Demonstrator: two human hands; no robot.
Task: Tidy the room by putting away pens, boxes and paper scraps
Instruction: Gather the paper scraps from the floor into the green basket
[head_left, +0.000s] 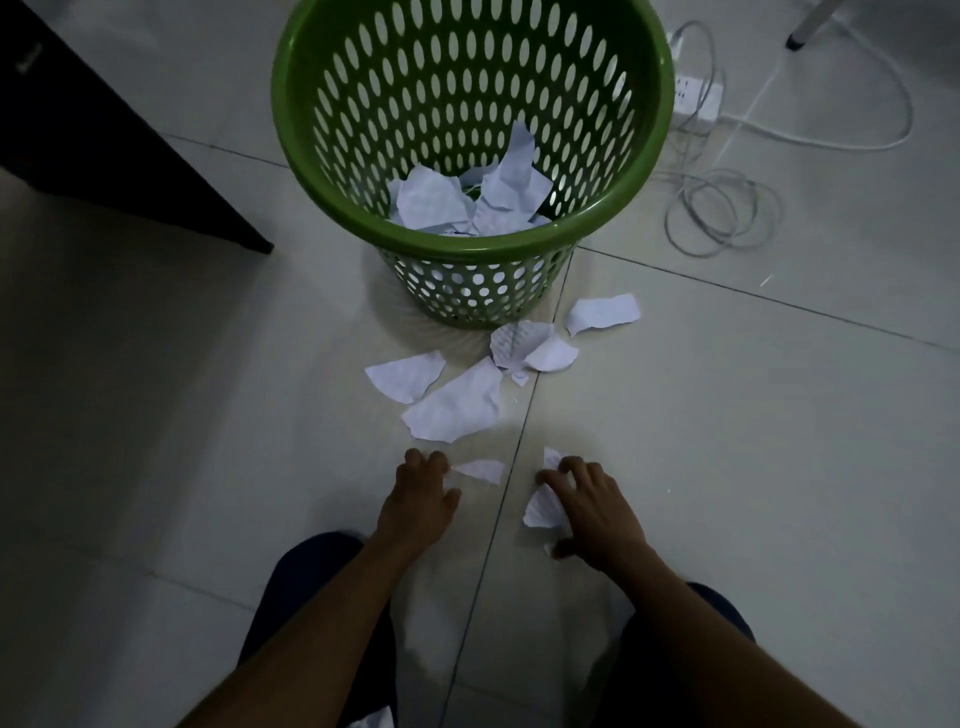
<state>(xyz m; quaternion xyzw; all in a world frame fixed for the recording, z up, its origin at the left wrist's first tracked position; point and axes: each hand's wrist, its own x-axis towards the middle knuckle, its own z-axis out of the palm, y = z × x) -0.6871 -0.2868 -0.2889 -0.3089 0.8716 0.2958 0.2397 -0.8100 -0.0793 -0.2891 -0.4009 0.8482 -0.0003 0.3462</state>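
Note:
A green perforated waste basket (660, 130) stands on the tiled floor and holds several torn white paper scraps (467, 202). More scraps (452, 405) lie on the floor in front of it. My left hand (421, 501) is down on the floor, its curled fingertips touching the end of a small scrap (480, 471). My right hand (592, 512) is spread over another crumpled scrap (540, 509), with fingers and thumb curled round it. That scrap is partly hidden under the hand.
A dark piece of furniture (104, 130) stands at the left. A white power strip (698, 98) with looped cables (722, 213) lies right of the basket. A furniture leg (795, 39) shows at top right. My dark-clothed knees (311, 587) are below.

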